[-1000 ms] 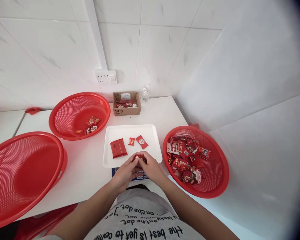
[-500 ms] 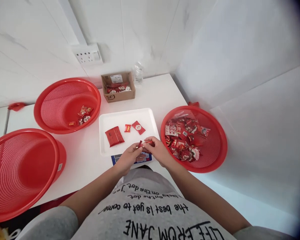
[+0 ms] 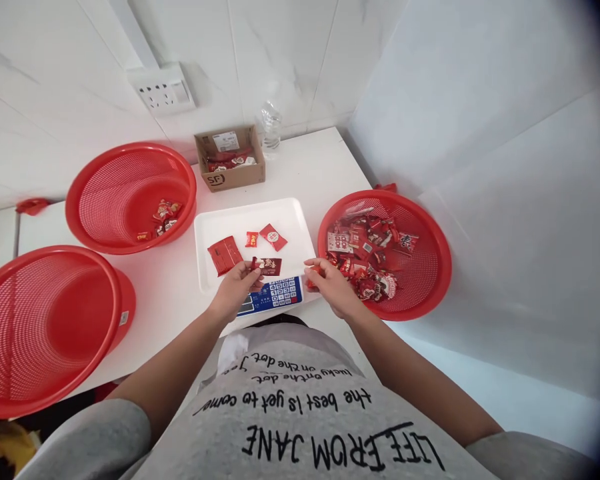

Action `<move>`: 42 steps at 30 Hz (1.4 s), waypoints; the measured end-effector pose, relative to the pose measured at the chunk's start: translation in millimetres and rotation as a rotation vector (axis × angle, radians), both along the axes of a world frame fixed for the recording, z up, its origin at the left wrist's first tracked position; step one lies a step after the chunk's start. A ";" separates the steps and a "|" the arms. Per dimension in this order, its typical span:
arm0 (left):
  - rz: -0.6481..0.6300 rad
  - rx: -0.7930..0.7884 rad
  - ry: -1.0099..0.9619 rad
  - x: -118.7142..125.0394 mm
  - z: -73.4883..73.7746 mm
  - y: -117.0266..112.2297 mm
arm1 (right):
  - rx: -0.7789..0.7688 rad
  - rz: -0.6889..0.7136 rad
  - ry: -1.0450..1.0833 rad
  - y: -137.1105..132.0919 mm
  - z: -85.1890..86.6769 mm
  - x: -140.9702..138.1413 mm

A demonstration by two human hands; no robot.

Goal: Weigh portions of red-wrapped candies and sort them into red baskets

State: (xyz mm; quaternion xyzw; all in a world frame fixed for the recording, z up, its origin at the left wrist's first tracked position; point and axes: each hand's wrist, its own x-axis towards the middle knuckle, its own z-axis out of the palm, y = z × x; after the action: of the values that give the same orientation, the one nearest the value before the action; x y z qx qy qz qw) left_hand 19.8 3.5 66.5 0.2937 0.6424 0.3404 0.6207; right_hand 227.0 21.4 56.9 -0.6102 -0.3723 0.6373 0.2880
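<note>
My left hand (image 3: 236,288) pinches the end of a dark red sweet packet (image 3: 269,266) over the front of the white tray (image 3: 285,215). My right hand (image 3: 330,285) is closed on a small red wrapped sweet (image 3: 314,272) beside the tray's right edge, close to the right red basket (image 3: 433,288) full of red packets. On the tray lie a flat red packet (image 3: 224,254), a small red sweet (image 3: 251,239) and a red square packet (image 3: 273,237). The tray sits on a scale with a blue keypad (image 3: 275,294).
Two more red mesh baskets stand on the left: one (image 3: 87,193) holds a few sweets, the nearer one (image 3: 10,293) shows none. A cardboard box (image 3: 230,176) with red packets and a clear bottle (image 3: 271,127) stand by the tiled wall, under a socket (image 3: 163,88).
My hands, together on one red packet a second ago, have parted. The left carried a dark red packet over the tray; the right drew towards the right basket with a small sweet. The view tilted down.
</note>
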 end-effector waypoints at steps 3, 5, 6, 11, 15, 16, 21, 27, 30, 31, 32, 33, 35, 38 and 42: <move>-0.074 0.021 0.217 -8.0 -4.1 0.6 | 0.043 -0.047 -0.055 3.1 -4.2 19.7; -0.154 0.083 0.445 -12.0 -5.7 -1.8 | 0.083 -0.080 -0.103 4.5 -6.1 32.2; -0.196 0.130 0.569 -13.8 -6.3 -3.3 | 0.100 -0.100 -0.135 4.8 -6.4 38.0; -0.299 0.452 1.024 -20.9 -15.0 -3.1 | 0.071 -0.167 -0.334 2.8 -3.4 60.9; -0.349 0.445 1.142 -20.8 -31.7 10.7 | 0.026 -0.205 -0.353 0.0 -10.8 73.1; -0.368 0.415 1.151 -19.5 -35.5 15.0 | 0.026 -0.206 -0.353 -0.7 -15.6 75.7; -0.485 0.409 1.194 -8.7 -42.6 33.9 | 0.142 -0.147 -0.461 -3.7 -45.6 85.3; -0.616 0.488 1.268 5.9 -38.5 48.5 | 0.260 -0.103 -0.515 -5.6 -59.3 87.2; -0.701 0.521 1.263 10.8 -39.3 52.0 | 0.258 -0.100 -0.537 -7.9 -56.6 86.3; -0.715 0.532 1.263 11.2 -39.8 52.6 | 0.247 -0.096 -0.538 -8.8 -55.1 85.8; -0.719 0.543 1.264 10.9 -40.2 52.8 | 0.237 -0.091 -0.535 -9.6 -53.2 85.4; -0.718 0.552 1.265 9.9 -40.5 52.9 | 0.234 -0.087 -0.528 -10.1 -51.3 85.0; -0.718 0.570 1.262 6.3 -40.6 52.6 | 0.249 -0.084 -0.510 -10.5 -47.6 84.9; -0.745 0.594 1.271 -0.6 -39.7 51.4 | 0.253 -0.087 -0.475 -9.4 -45.0 87.1; -0.761 0.617 1.298 -7.2 -38.6 49.5 | 0.207 -0.084 -0.423 -5.5 -49.2 94.5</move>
State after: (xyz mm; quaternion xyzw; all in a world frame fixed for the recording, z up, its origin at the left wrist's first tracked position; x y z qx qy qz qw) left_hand 12.6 53.0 27.9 0.7887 0.6076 0.0297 0.0888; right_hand 321.6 15.8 7.7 -0.7123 -0.4619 0.4410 0.2911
